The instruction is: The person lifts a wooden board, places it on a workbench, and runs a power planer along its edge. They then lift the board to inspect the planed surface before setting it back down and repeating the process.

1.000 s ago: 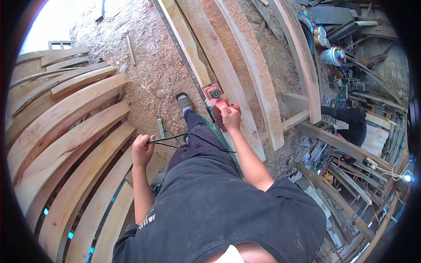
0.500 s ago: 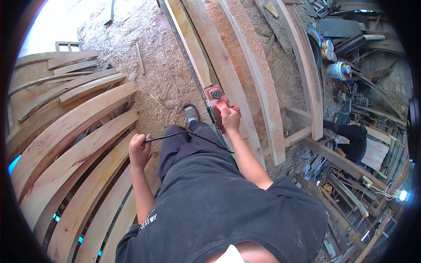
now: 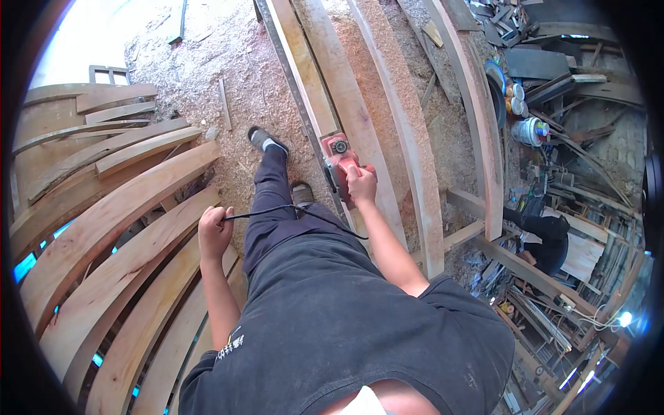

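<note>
My right hand (image 3: pixel 362 182) grips the handle of a red electric planer (image 3: pixel 339 160) that sits on a long pale plank (image 3: pixel 346 104) running away from me. My left hand (image 3: pixel 214 232) is closed around the planer's black power cord (image 3: pixel 290 211), which stretches across my dark trousers towards the tool. My left foot (image 3: pixel 265 140) is stepped forward on the sawdust-covered ground beside the plank.
Several curved planks (image 3: pixel 117 207) lie stacked at the left. More long curved planks (image 3: pixel 477 104) rest at the right. Sawdust (image 3: pixel 207 69) covers the ground. Another person in dark clothes (image 3: pixel 546 238) bends among timber and tools at the right. Cans (image 3: pixel 529 130) stand further back.
I have stepped forward: my left foot now lies well ahead on the sawdust. The planer and my right hand have advanced along the plank. My left hand keeps hold of the cord.
</note>
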Demonstrator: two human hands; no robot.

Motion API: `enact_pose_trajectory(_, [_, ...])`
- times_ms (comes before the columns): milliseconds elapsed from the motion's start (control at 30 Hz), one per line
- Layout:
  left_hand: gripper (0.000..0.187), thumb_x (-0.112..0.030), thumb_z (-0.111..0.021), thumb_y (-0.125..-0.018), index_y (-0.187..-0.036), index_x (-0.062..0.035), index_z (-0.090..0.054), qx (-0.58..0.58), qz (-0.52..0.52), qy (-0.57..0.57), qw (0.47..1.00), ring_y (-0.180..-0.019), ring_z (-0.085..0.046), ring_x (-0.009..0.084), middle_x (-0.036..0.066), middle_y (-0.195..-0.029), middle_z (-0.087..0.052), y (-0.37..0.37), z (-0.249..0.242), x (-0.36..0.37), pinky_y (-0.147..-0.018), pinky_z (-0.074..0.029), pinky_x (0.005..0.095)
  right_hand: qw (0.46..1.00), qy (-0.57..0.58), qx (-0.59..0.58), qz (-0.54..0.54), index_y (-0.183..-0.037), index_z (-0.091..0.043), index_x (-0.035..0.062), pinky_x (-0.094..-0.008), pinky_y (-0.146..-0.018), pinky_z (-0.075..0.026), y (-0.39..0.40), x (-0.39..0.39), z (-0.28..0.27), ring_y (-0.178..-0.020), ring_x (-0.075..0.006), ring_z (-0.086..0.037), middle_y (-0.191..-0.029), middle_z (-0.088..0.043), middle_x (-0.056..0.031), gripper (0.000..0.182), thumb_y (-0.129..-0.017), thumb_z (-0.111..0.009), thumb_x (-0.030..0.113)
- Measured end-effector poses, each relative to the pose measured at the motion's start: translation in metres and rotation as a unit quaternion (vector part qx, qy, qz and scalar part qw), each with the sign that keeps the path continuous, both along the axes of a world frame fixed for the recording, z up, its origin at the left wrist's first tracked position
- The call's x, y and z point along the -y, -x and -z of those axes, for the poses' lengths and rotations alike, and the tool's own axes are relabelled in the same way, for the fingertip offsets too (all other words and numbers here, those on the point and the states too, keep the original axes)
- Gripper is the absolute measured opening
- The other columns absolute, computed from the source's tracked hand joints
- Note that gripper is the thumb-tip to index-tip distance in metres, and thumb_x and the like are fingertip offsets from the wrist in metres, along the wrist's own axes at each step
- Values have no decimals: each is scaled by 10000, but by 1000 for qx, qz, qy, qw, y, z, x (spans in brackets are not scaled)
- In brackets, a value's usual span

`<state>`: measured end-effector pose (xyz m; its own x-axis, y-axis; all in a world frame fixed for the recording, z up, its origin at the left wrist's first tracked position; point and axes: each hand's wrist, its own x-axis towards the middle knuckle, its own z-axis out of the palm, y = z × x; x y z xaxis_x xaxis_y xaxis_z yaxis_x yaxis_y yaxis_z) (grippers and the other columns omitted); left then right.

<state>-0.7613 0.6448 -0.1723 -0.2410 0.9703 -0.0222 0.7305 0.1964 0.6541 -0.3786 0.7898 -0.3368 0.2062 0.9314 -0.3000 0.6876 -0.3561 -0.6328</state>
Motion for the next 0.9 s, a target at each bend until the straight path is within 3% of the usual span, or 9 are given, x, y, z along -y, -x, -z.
enact_pose_trajectory(400, [447, -121, -748, -980, -700, -11, -418, 39, 50, 11, 998, -635, -453, 345, 158, -646, -429, 86, 20, -149, -616, -380, 467, 998, 12, -56, 14, -709, -718, 45, -348, -489, -473, 62, -104, 10, -493, -151, -617, -561, -610, -29, 502, -1001, -605, 437])
enact_pose_trajectory(900, [458, -149, -752, -986, -699, -14, -422, 54, 77, 33, 995, -637, -459, 350, 155, -641, -443, 182, 35, -285, -622, -387, 469, 991, 54, -102, 62, -714, -712, 49, -310, -444, -454, 147, -236, 3, -460, -129, -596, -578, -620, -24, 460, -1008, -619, 390])
